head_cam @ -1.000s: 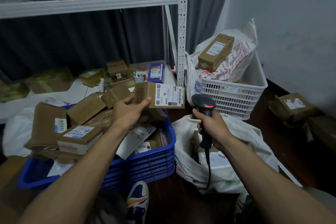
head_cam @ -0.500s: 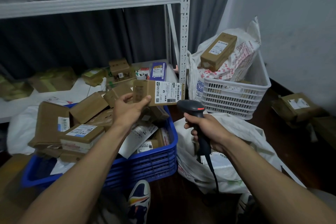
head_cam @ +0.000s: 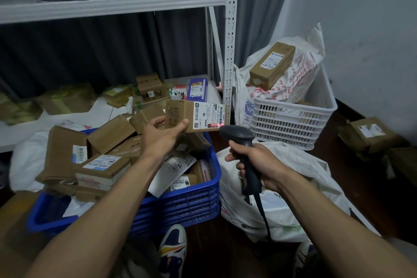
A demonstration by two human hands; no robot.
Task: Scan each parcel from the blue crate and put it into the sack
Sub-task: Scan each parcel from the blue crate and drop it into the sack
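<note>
My left hand [head_cam: 161,136] holds a small brown cardboard parcel [head_cam: 194,116] above the blue crate [head_cam: 180,205], white label facing me. My right hand [head_cam: 259,165] grips a black barcode scanner [head_cam: 242,142] just right of the parcel. The scanner's red line falls across the barcode at the label's lower right corner. The crate is heaped with several brown boxes and flat mailers. The white sack [head_cam: 293,187] lies open on the floor under my right hand, with a white parcel inside it.
A white basket [head_cam: 293,124] with bags and a brown box stands behind the sack. A white metal rack post [head_cam: 230,52] rises between crate and basket. More boxes lie on the low shelf and on the floor at right [head_cam: 370,135]. My shoe [head_cam: 172,248] is below the crate.
The scanner has moved left and tipped up toward the parcel, and a red scan line now shows on the label. The parcel stays in my left hand.
</note>
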